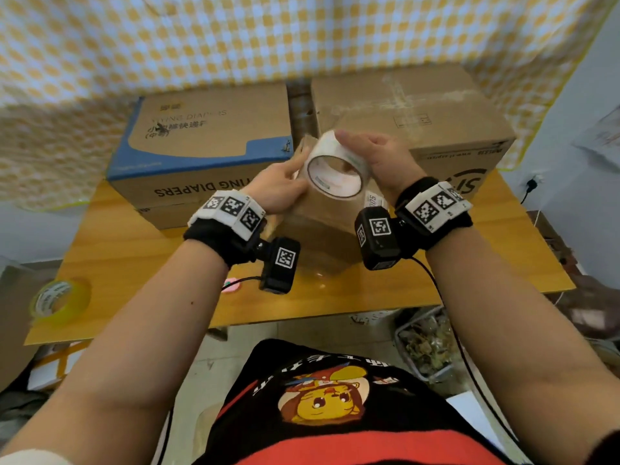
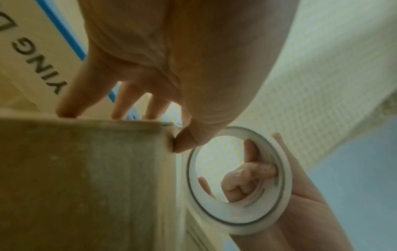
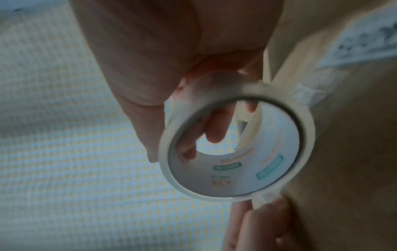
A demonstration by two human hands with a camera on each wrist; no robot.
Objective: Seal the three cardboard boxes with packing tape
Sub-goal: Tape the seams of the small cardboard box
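A roll of clear packing tape point(image 1: 332, 184) hangs over a small brown box point(image 1: 322, 229) at the table's middle. My right hand point(image 1: 382, 159) grips the roll, thumb on its outer face. The fingers point(image 2: 242, 176) reach through the core point(image 3: 268, 169). My left hand point(image 1: 281, 186) rests on the small box point(image 2: 86, 178), its straight fingers point(image 2: 71, 101) on the top edge. The left thumb point(image 2: 187, 141) presses on the box's corner beside the roll point(image 2: 240, 224), where a short tape end point(image 3: 264, 198) leaves it. Two large boxes stand behind: a blue-trimmed one point(image 1: 208, 129) and a plain one point(image 1: 419, 105).
The wooden table point(image 1: 134, 263) has bare surface in front and to the left of the small box. A yellow tape roll point(image 1: 60, 300) lies past the table's left front corner. A small pink item point(image 1: 231, 284) sits under my left wrist. A bin point(image 1: 426, 344) stands on the floor at right.
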